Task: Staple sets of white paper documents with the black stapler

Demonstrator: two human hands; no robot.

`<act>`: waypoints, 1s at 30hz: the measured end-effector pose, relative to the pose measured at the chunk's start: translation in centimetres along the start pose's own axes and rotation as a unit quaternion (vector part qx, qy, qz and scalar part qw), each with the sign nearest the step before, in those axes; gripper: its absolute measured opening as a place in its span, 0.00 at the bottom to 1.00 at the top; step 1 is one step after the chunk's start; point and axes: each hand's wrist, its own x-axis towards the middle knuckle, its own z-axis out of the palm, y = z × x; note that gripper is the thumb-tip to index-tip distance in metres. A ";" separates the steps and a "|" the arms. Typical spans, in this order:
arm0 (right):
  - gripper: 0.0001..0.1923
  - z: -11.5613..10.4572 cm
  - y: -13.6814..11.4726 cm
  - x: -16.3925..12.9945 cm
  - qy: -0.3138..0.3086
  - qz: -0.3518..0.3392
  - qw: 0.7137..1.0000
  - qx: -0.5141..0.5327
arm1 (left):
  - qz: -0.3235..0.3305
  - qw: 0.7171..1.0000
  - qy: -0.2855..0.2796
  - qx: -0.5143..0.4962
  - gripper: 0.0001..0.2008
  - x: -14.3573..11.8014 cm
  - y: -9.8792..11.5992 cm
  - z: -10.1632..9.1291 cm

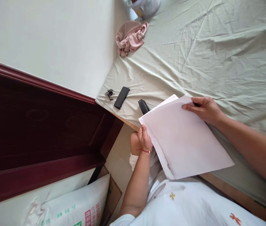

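Currently you hold the paper stack [184, 138] at two edges, left hand [144, 138] and right hand [203, 108] pinched shut on it, stapler [143, 106] just beside.

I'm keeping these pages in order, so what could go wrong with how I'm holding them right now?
1. The paper stack is held only at its edges by the left hand and right hand, and its lower end hangs past the bed edge, so sheets might slide out.
2. The black stapler lies partly under the stack's corner near the bed edge; shifting the stack could knock it off.
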 end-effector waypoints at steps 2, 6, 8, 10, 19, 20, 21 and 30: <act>0.25 0.0 0.1 0.0 0.002 -0.006 1.000 -0.004 | 0.004 1.000 -0.002 0.006 0.32 -0.1 0.2 0.1; 0.24 0.0 0.2 0.1 0.015 -0.023 1.000 -0.015 | -0.002 1.000 0.004 0.012 0.32 0.0 0.2 0.1; 0.22 0.0 0.1 0.2 0.035 -0.052 0.997 -0.038 | -0.016 1.000 0.015 0.013 0.31 0.2 -0.2 -0.1; 0.21 0.1 -0.1 0.2 0.068 -0.096 0.991 -0.069 | -0.024 0.999 0.040 0.012 0.29 0.3 -0.5 -0.2; 0.17 0.1 -0.4 -0.1 0.055 -0.049 0.995 -0.069 | -0.008 0.999 0.030 -0.022 0.30 0.5 -0.8 -0.1; 0.18 0.1 -0.3 -0.1 0.050 -0.053 0.995 -0.071 | -0.009 0.999 0.036 -0.024 0.29 0.5 -0.8 -0.1; 0.19 0.1 -0.3 -0.1 0.047 -0.056 0.994 -0.076 | -0.010 0.998 0.048 -0.027 0.28 0.5 -0.8 0.0; 0.17 0.1 -0.2 -0.1 0.038 -0.040 0.992 -0.113 | -0.005 0.999 0.045 -0.028 0.30 0.1 0.1 0.3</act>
